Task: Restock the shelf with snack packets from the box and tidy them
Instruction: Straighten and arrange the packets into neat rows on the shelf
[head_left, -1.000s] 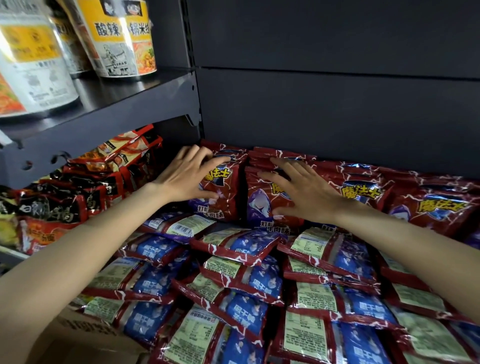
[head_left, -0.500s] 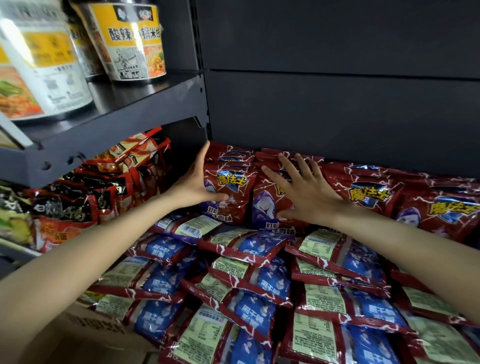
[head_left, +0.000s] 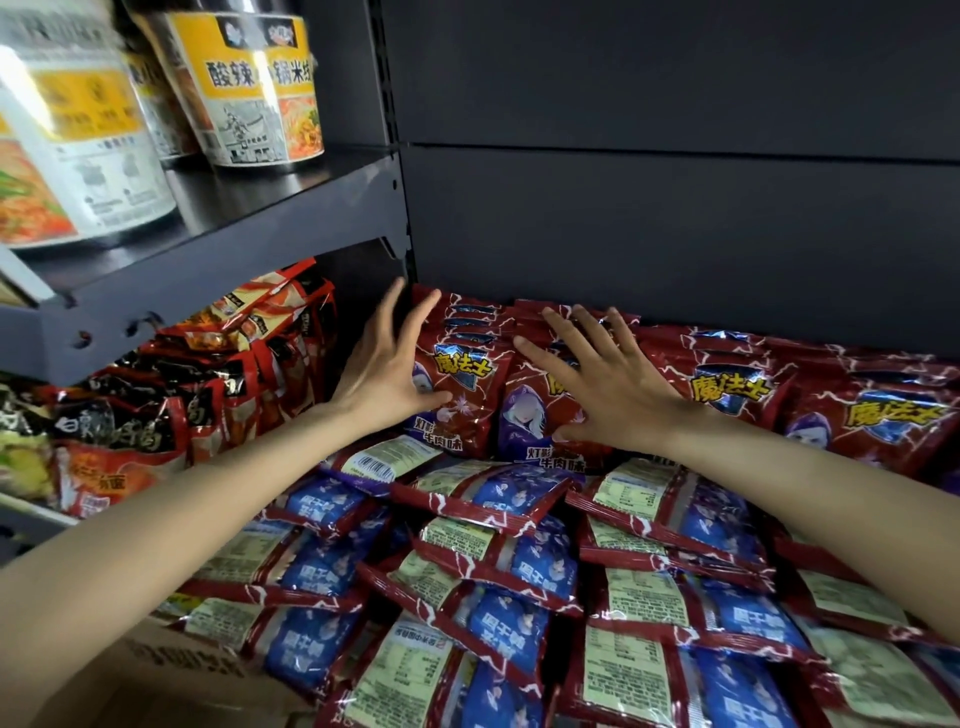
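Packets (head_left: 462, 384) between both open grips

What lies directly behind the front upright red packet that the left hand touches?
Behind the front red packet, by the left hand, more red packets stand in a row reaching the dark back panel. Only their top edges show; their fronts are covered.

Dark shelf (head_left: 675, 234) under red packets (head_left: 727, 395)

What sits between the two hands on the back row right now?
In the head view, the upright red snack packets fill the gap: the left hand flanks that stack's left side, while the right hand lies flat on the neighbouring stack.
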